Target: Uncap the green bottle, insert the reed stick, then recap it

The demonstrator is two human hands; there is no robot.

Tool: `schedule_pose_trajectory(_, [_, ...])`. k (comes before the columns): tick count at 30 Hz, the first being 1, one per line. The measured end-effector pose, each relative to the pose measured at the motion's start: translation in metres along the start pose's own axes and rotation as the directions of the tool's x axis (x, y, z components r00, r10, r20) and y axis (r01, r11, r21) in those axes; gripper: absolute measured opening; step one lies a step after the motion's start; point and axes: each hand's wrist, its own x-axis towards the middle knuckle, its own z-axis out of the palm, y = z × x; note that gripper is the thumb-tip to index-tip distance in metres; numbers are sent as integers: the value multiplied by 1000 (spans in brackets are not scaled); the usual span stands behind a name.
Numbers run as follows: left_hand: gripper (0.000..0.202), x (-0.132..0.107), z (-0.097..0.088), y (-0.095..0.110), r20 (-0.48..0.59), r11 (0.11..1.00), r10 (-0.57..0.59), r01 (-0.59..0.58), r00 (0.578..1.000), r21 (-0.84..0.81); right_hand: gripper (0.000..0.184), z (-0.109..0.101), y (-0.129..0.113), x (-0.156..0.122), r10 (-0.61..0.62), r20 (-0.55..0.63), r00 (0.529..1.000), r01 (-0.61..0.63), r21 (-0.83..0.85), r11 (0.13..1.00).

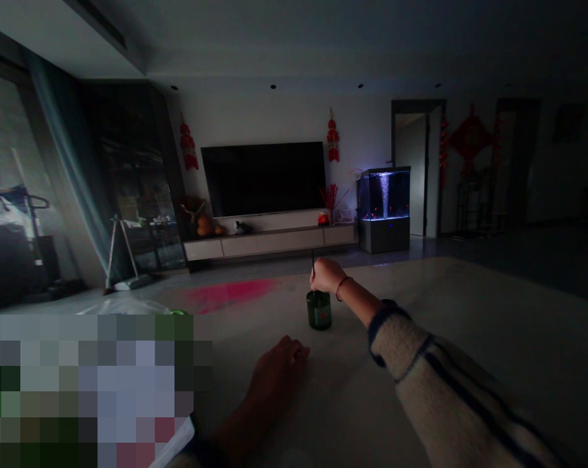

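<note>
Just above a green jar (319, 311), right fingers (315, 279) pinch a thin stick (313, 264).

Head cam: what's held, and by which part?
The right hand pinches a thin dark stick mid-shaft, its lower end inside a green jar; the left hand shows nothing held.

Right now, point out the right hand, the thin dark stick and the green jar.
right hand (327, 275), head view, back of the hand.
thin dark stick (313, 262), head view, the part showing above the hand.
green jar (319, 312), head view, middle of its body.
</note>
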Motion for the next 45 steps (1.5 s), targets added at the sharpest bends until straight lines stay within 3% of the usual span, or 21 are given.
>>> schedule_pose_trajectory(8, [30,-1,1,-1,-19,1000,7,-7,1000,10,10,-4,12,4,-31,-11,999,32,97,995])
schedule_pose_trajectory(10, [28,-1,1,0,-18,1000,11,-11,1000,16,11,-9,18,8,-43,-31,999,49,206,977])
schedule_pose_trajectory(12, [27,-1,1,0,-10,1000,17,-17,1000,19,11,-18,25,12,-19,-89,996,55,421,905])
schedule_pose_trajectory(15, [27,0,1,0,9,999,9,-9,1000,30,11,-39,34,13,109,-206,972,72,710,701])
schedule_pose_trajectory(17, [26,0,0,0,10,999,13,-13,1000,31,12,-54,40,9,168,-243,956,89,779,621])
schedule_pose_trajectory(19, [26,-1,1,-1,-1,999,30,-30,1000,25,12,-67,46,3,191,-221,956,61,791,609])
schedule_pose_trajectory(23, [27,-1,5,-5,-28,998,59,-59,998,8,12,-78,59,-10,143,70,987,-155,631,760])
schedule_pose_trajectory(25, [27,-1,5,-6,-29,998,61,-61,998,5,14,-75,62,-13,160,247,956,-261,465,846])
schedule_pose_trajectory(27, [26,-1,5,-5,-15,999,41,-41,999,7,20,-70,63,-13,199,345,917,-313,316,896])
schedule_pose_trajectory(29, [25,-1,3,-3,-1,1000,23,-23,1000,10,23,-64,59,-13,214,347,913,-305,233,924])
schedule_pose_trajectory(31, [25,-2,2,-1,1,1000,12,-12,1000,21,22,-59,53,-12,152,289,945,-224,234,946])
schedule_pose_trajectory(34, [26,-2,1,0,-1,999,17,-17,1000,34,20,-50,41,-11,-88,139,986,47,269,962])
schedule_pose_trajectory(37, [25,-3,0,0,3,999,35,-35,999,23,20,-38,29,-11,-277,21,961,267,195,944])
schedule_pose_trajectory(40, [25,-3,0,0,14,999,28,-28,1000,26,20,-26,22,-11,-324,53,945,320,75,944])
schedule_pose_trajectory(45, [26,-2,1,-1,13,999,25,-25,1000,31,20,-19,17,-12,-276,166,947,278,9,960])
